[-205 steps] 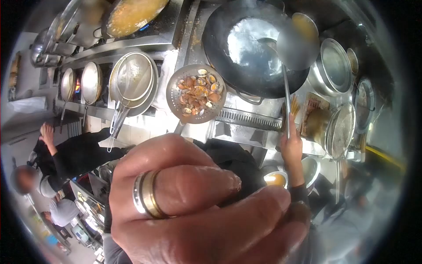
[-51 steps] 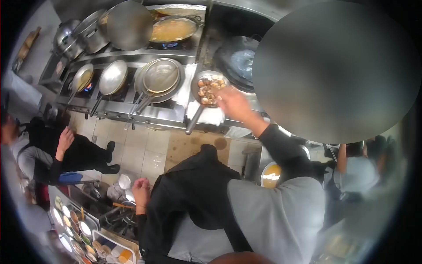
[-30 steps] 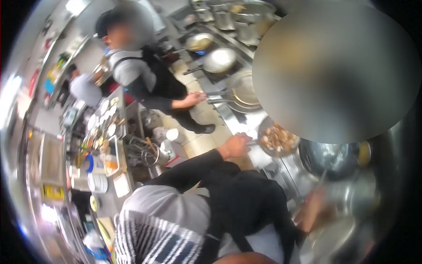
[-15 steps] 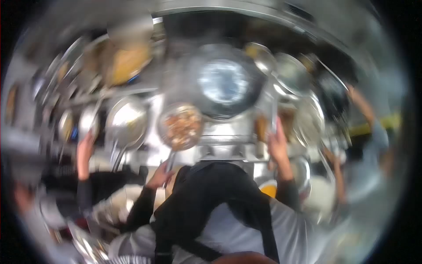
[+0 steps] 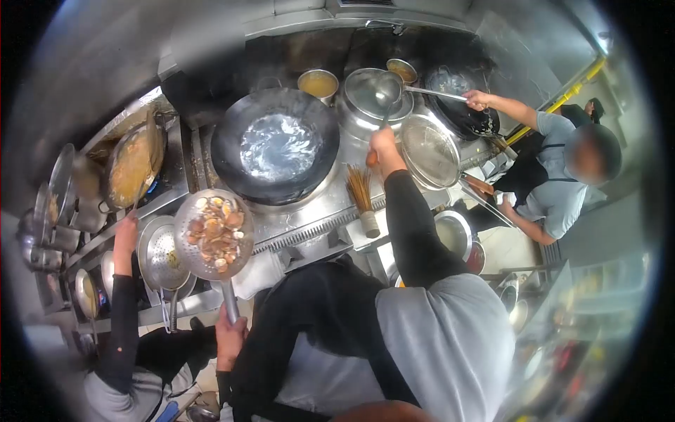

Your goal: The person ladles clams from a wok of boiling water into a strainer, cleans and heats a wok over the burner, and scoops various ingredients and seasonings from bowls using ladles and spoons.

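Clearly, Long Handles Keep My Fingers Off the Heat

My hands are well apart, each wrapped round a handle. The left hand (image 5: 230, 339) grips the perforated scoop (image 5: 186, 247), which carries a heap of clams (image 5: 216, 235) over the counter's front edge; I cannot tell whether it is resting on anything. I take its holes to be there to let liquid drain, and I'd say its bowl is kept nearly level so that the clams stay put.

Near it, toward the middle of the counter (image 5: 330, 197), sits the dark wok (image 5: 226, 144), cloudy liquid in its bottom. Having scoop and wok this close probably spares me a long reach.

My right hand (image 5: 383, 145) is clamped on the ladle (image 5: 387, 117), pointed toward the counter's back edge, above the metal pot (image 5: 349, 114). A co-worker's hand (image 5: 478, 100) holds another handle reaching to the same spot, and I cannot tell which bowl belongs to which.

The bamboo brush (image 5: 361, 188) lies by the front edge, likely for easy grabbing, with the mesh strainers (image 5: 429, 151) stacked to its right.
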Available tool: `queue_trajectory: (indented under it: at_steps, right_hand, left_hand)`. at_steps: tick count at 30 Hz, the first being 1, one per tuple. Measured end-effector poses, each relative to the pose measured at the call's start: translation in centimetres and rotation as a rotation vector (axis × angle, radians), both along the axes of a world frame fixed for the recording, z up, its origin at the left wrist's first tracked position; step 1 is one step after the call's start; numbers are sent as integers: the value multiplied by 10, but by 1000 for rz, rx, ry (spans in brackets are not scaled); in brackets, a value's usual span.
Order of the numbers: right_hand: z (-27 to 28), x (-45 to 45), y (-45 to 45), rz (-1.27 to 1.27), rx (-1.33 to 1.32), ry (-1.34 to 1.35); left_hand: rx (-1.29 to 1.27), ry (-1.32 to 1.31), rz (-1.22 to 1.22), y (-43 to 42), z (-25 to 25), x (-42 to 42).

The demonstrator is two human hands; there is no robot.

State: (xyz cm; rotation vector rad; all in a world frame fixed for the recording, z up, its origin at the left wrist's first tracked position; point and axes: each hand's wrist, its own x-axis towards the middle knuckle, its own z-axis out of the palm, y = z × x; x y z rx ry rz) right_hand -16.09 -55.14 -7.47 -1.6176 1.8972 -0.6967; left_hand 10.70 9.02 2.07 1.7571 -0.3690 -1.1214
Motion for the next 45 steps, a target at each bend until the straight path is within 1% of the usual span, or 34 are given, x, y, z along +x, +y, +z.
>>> queue_trajectory:
  at_steps: [2, 3, 4, 6, 8, 10, 11, 12, 13, 14, 15, 16, 18, 20, 22, 23, 24, 26, 27, 28, 30, 31, 32, 33, 34, 35, 36, 37, 39, 41, 42, 43, 44, 45]
  right_hand:
    - [15, -12, -17, -161, 415, -1474]
    - [43, -13, -9, -202, 669, -1819]
    - [68, -20, 5, -183, 638, -1877]
    - [113, -32, 33, -167, 599, -1875]
    - [113, -49, 27, -13, 643, -1818]
    - [144, -50, 50, 16, 714, -1814]
    - [144, -55, 54, 104, 756, -1784]
    - [147, -56, 59, 199, 783, -1755]
    - [166, -51, 81, 196, 786, -1733]
    - [174, -46, 98, 217, 810, -1721]
    - [180, -42, 114, 233, 781, -1694]
    - [182, -39, 125, 242, 747, -1672]
    - [172, -32, 138, 311, 833, -1669]
    - [177, -23, 165, 288, 830, -1549]
    - [163, -19, 177, 462, 847, -1415]
    - [161, -17, 186, 438, 797, -1293]
    - [157, -15, 197, 479, 768, -1215]
    - [137, -12, 207, 657, 543, -854]
    - [150, -13, 217, 712, 411, -480]
    - [139, -19, 217, 709, 408, -477]
    - [111, -30, 212, 752, -393, -103]
    - [144, -34, 225, 650, -173, -172]
    - [143, -39, 226, 654, -180, -169]
    - [142, -48, 223, 604, -223, -215]
    - [141, -56, 218, 559, -256, -255]
    - [141, -60, 214, 520, -265, -199]
    - [142, -64, 210, 466, -183, -187]
    - [138, -69, 201, 449, -203, -125]
    - [128, -69, 181, 427, -218, -44]
    - [125, -59, 152, 291, -50, 46]
    - [113, -52, 132, 256, -65, 104]
    - [108, -40, 112, 221, -1, 102]
    - [75, -33, 79, 184, -74, 193]
    - [78, -22, 65, 165, 77, 80]
  left_hand:
    - [51, -71, -1, -13, 43, -11]
    - [20, -111, -1, -16, 49, -13]
    - [-12, -151, -2, -19, 56, -16]
    - [-14, -78, 21, -31, 71, -20]
    - [-15, -91, -4, -54, 78, -21]
    - [-4, -96, -81, -78, 73, -12]
    - [16, -109, -126, -97, 85, -13]
    - [25, -147, -155, -110, 77, -5]
    - [9, -151, -219, -131, 84, -2]
    - [-24, -142, -225, -145, 66, 5]
    - [1, -122, -216, -161, 47, 13]
    - [-18, -100, -237, -180, 53, 11]
    - [-38, -82, -268, -219, 56, 7]
    - [-24, -75, -278, -249, 35, 9]
    - [-27, -55, -308, -274, 21, 12]
    - [-23, -30, -325, -284, 14, 12]
    - [-27, -28, -337, -293, 10, 11]
    - [-14, -24, -332, -306, 6, 11]
    - [-17, -22, -339, -312, 6, 12]
    - [-44, 17, -333, -316, 7, 13]
    - [-79, 56, -323, -320, 14, 10]
    - [-107, -17, -297, -316, 25, 1]
    - [-137, -91, -268, -311, 31, -9]
    - [-276, -160, -242, -304, 20, -15]
    - [-267, -262, -175, -302, 13, -24]
    - [-249, -255, -148, -303, 7, -26]
    - [-232, -249, -128, -304, 5, -27]
    - [-235, -242, -126, -305, 9, -25]
    - [-168, -109, -188, -305, 15, -18]
    - [-171, -92, -226, -300, 5, -16]
    - [-165, -90, -253, -297, 1, -16]
    - [-171, -90, -277, -294, -1, -17]
    - [-164, -78, -275, -288, -1, -19]
    - [-157, -66, -267, -283, 0, -21]
